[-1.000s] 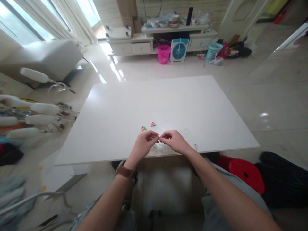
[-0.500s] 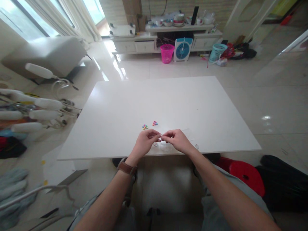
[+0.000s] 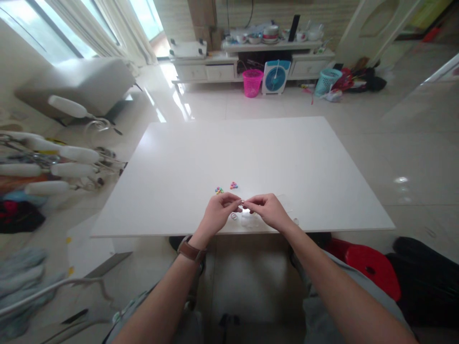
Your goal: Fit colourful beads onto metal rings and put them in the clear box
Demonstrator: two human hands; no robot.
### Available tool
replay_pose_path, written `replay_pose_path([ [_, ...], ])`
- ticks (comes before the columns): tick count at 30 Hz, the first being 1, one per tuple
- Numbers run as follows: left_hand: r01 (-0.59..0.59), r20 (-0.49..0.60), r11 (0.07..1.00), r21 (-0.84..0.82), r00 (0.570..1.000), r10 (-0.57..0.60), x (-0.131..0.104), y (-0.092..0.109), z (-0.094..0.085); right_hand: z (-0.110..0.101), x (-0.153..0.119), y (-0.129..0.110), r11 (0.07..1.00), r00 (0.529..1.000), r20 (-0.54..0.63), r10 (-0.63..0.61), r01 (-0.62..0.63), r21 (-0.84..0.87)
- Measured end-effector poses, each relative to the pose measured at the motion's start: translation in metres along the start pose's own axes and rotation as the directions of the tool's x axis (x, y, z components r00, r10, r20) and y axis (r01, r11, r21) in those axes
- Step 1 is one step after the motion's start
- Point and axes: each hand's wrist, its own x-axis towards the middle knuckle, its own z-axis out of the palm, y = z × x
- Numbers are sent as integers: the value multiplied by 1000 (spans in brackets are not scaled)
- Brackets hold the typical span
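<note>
Close to the front edge of a white table (image 3: 215, 153), my left hand (image 3: 220, 209) and my right hand (image 3: 267, 209) meet fingertip to fingertip. Both are closed in a pinch around one tiny item (image 3: 243, 203), too small to name. Just beyond my left hand lie two little piles of colourful beads, one mostly green and yellow (image 3: 219, 190), the other pink and orange (image 3: 234, 185). A small ring-shaped piece (image 3: 234, 216) rests below my left fingers. Clear plastic (image 3: 249, 221) lies under my hands, and a small round clear piece (image 3: 296, 221) sits right of my right wrist.
A red stool (image 3: 373, 270) stands by the table's front right. Left of the table is a rack with white padded arms (image 3: 79, 154). Across the floor are a pink basket (image 3: 252, 83), a blue fan (image 3: 276, 77) and a low white cabinet (image 3: 193, 71).
The whole view has shifted slightly, so everything appears a little lower and to the right. My hands keep the same pinch, with the tiny item still between the fingertips.
</note>
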Motion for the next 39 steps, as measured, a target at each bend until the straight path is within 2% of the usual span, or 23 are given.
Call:
replay_pose_path([
  [5,12,10,1000,8,1000,-13,-1,2,0,2,0,0,998,1000,13,6,-7,63],
  [24,-19,-32,999,47,999,21,-1,3,2,8,2,4,990,999,-10,-47,48,129],
  [29,-38,-32,997,65,999,40,1,1,1,7,1,2,995,998,-30,-50,53,88],
  [36,-51,-24,998,35,998,51,1,7,5,7,-1,0,999,1000,-9,-8,9,41],
  [39,-55,-25,995,78,998,57,1,8,4,6,-1,0,1000,999,-29,-18,17,-3],
])
